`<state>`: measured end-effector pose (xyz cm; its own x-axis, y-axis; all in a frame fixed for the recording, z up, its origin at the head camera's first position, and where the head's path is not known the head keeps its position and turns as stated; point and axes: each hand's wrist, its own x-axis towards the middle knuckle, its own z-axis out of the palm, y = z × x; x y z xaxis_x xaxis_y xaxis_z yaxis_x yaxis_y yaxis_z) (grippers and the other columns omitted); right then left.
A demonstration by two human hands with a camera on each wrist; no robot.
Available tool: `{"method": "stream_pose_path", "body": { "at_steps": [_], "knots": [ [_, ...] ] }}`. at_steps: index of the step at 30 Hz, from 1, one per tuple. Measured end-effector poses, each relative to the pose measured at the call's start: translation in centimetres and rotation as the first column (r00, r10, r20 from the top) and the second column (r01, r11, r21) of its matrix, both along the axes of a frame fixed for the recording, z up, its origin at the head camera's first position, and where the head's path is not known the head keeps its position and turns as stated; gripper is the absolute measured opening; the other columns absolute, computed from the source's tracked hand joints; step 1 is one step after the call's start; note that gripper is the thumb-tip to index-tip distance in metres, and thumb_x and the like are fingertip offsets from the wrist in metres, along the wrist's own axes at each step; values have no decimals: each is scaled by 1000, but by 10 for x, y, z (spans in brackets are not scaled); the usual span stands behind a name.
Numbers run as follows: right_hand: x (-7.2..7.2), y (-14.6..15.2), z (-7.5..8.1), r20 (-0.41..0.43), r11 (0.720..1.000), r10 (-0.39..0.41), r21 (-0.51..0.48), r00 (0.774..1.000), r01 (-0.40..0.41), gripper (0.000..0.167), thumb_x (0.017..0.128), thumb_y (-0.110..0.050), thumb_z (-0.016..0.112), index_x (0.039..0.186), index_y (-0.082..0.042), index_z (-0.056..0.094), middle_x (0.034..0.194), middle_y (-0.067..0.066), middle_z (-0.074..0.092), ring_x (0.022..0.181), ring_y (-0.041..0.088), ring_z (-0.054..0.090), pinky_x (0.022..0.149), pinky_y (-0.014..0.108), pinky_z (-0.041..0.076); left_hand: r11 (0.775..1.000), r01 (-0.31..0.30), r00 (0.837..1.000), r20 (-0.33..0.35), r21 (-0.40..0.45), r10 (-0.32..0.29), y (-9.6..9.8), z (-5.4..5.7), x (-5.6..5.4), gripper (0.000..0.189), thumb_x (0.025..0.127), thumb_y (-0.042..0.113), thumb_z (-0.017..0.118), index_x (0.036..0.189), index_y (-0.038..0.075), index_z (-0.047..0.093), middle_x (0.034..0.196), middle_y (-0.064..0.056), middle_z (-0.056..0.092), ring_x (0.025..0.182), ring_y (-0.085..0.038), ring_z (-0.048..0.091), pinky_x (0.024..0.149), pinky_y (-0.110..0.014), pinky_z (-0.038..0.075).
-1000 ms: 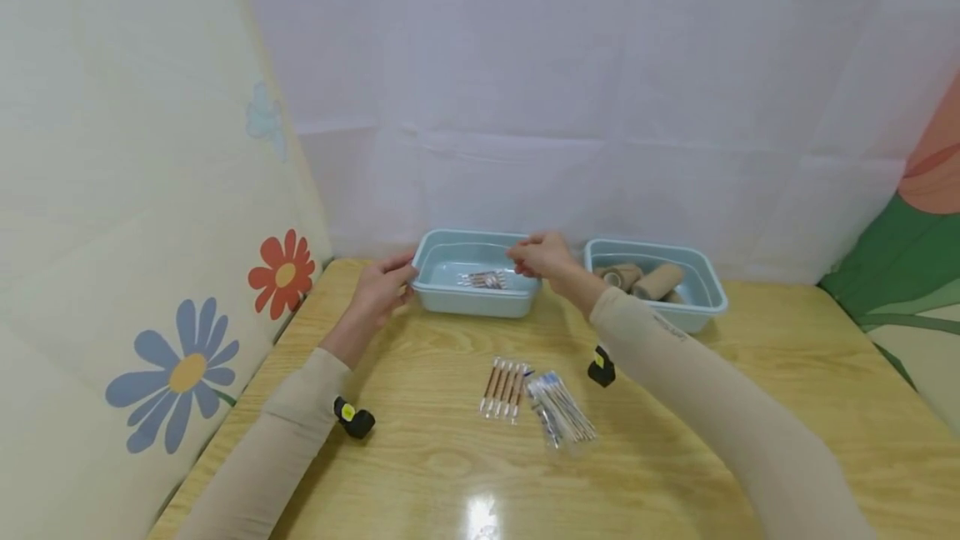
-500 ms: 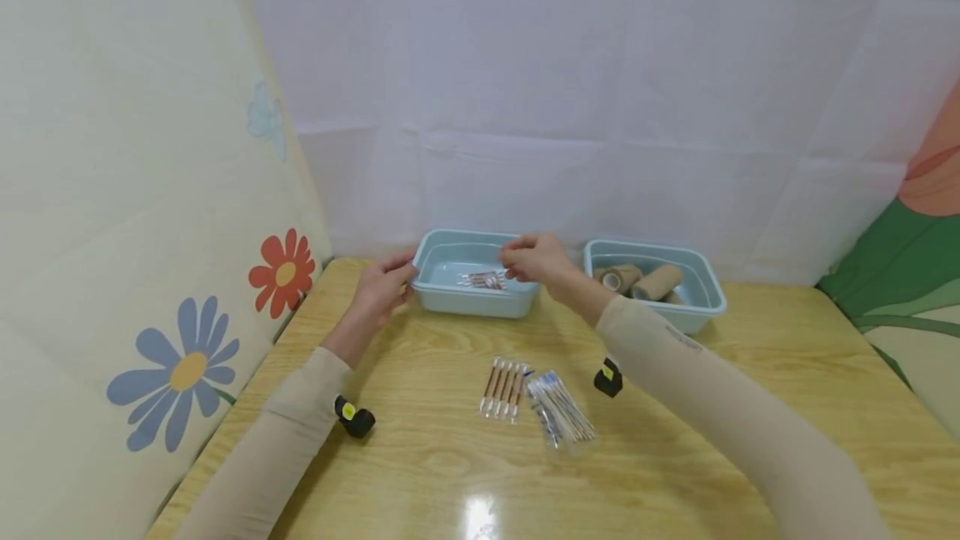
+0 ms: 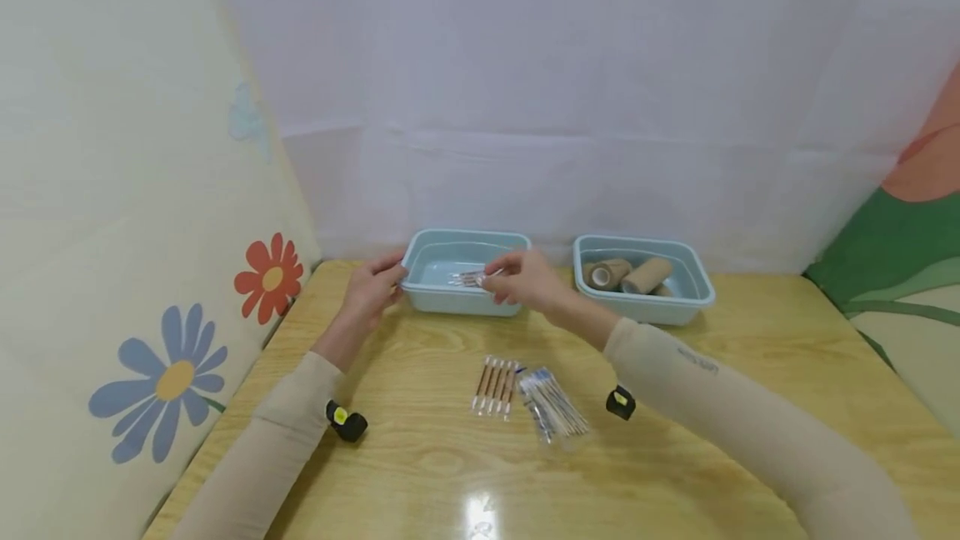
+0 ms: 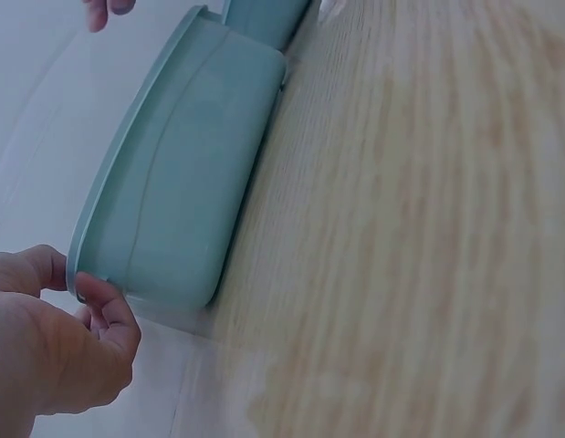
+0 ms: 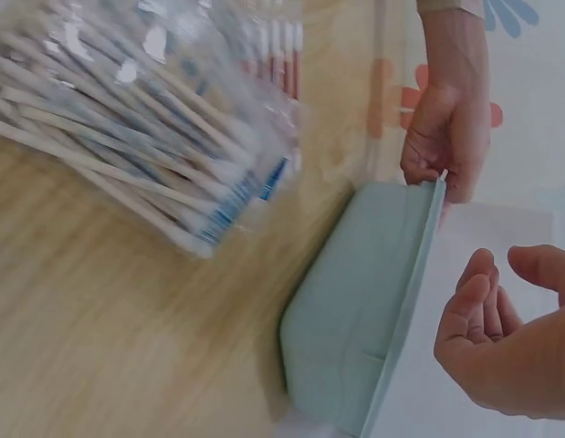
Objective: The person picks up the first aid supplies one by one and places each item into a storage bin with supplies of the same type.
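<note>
My left hand (image 3: pixel 370 290) pinches the left rim of a light blue plastic basin (image 3: pixel 461 302). In the left wrist view, thumb and fingers of the left hand (image 4: pixel 68 347) grip the basin's edge (image 4: pixel 172 173). A small clear pack of cotton swabs (image 3: pixel 467 278) with brown sticks lies inside it. Over the basin's front right part hovers my right hand (image 3: pixel 528 280), partly covering that pack. In the right wrist view, the right hand's (image 5: pixel 515 342) fingers are loosely bent, thumb apart, nothing visible between them.
On the wooden table (image 3: pixel 420 457) lie a flat pack of brown-stick cotton swabs (image 3: pixel 493 387) and a bag of pale-stick swabs (image 3: pixel 555 407), side by side. A second blue basin (image 3: pixel 652 308) holds several brown rolls (image 3: pixel 647 275). White sheeting (image 3: pixel 465 107) stands behind.
My right hand has moved left and slightly down, from the basin's right edge to over its front part. The left hand keeps its grip on the rim. The head view has shifted slightly.
</note>
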<state>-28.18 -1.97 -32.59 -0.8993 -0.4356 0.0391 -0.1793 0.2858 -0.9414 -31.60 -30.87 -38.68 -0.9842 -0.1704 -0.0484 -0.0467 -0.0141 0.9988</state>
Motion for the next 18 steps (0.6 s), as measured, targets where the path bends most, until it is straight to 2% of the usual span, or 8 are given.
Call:
{"method": "stream_pose_path", "body": {
  "at_steps": [4,11,18],
  "knots": [
    [10,2,-12,-4,1000,16,18,1000,-16,25,93,-10,73,114,3,68,90,14,70,90,41,68,72,34,56,1000,-12,1000,10,5,12,-2,-2,1,45,100,11,61,144,4,57,136,-14,55,104,-19,54,77,-25,52],
    [23,12,-32,-84,995,65,86,994,-58,25,90,-6,74,111,5,68,83,12,70,73,24,66,72,40,55,1000,-10,1000,13,17,10,-2,-1,0,45,101,13,61,145,4,56,135,-14,54,102,-18,53,77,-24,51],
    [32,27,-47,-138,986,109,139,984,-89,30,89,-5,75,114,10,67,86,6,69,73,18,65,67,30,55,1000,7,1000,20,11,-7,-2,0,-1,46,102,14,60,146,4,55,138,-14,52,102,-17,53,81,-26,51]
  ]
}}
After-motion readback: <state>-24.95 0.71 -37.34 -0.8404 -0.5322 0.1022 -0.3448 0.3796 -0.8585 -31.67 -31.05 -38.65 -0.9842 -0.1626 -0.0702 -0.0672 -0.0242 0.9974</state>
